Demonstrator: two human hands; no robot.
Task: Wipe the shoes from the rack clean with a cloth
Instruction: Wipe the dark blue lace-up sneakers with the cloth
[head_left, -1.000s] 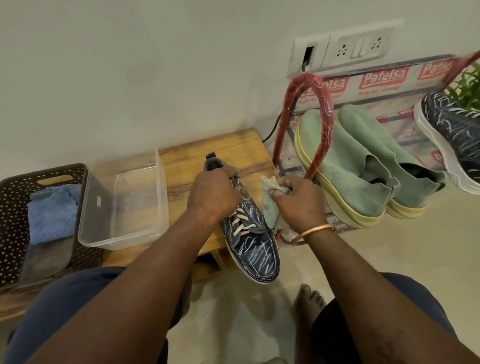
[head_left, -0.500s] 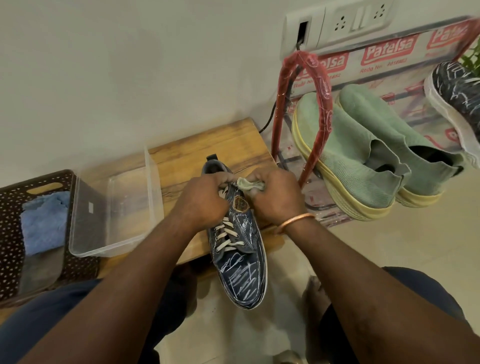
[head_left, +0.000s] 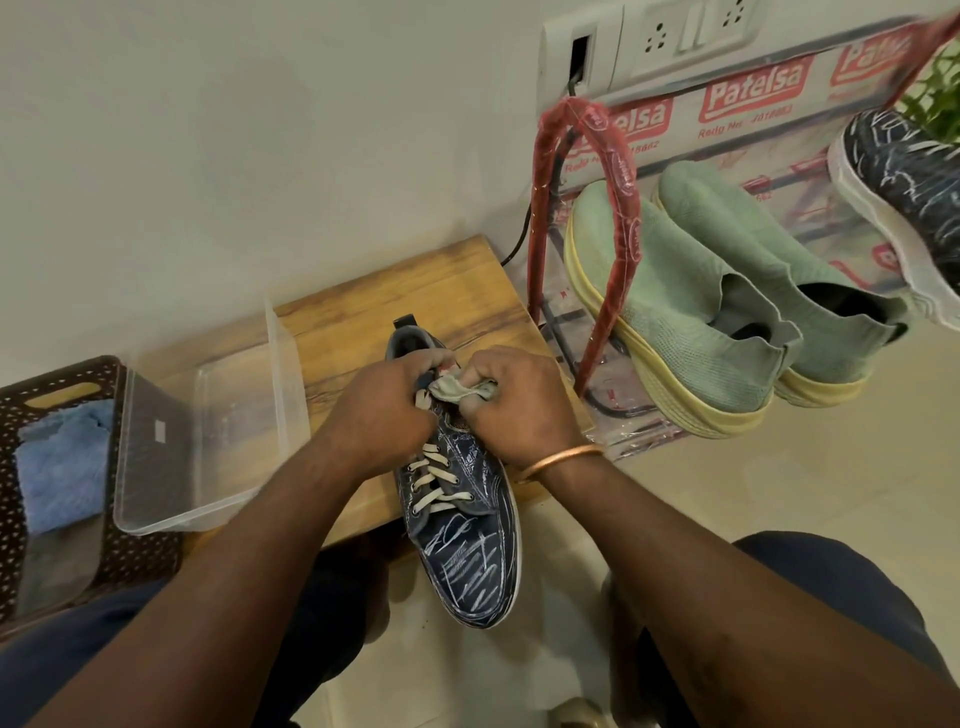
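While masking the shoe tongue, clutching it with left hand, balling cloth in right hand; reading "Patelsa" on rack.

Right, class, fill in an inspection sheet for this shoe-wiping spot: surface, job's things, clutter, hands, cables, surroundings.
Surface: wooden bench, navy shoe held over its front edge.
Job's things: green cloth at that shoe's collar; green pair and second navy shoe on rack.
Clutter: clear tub on bench; basket with blue cloth.
Hands: left hand grips shoe; right hand pinches cloth.
Cables: black cable runs down from socket towards bench.
Surroundings: wall, tiled floor, plant.
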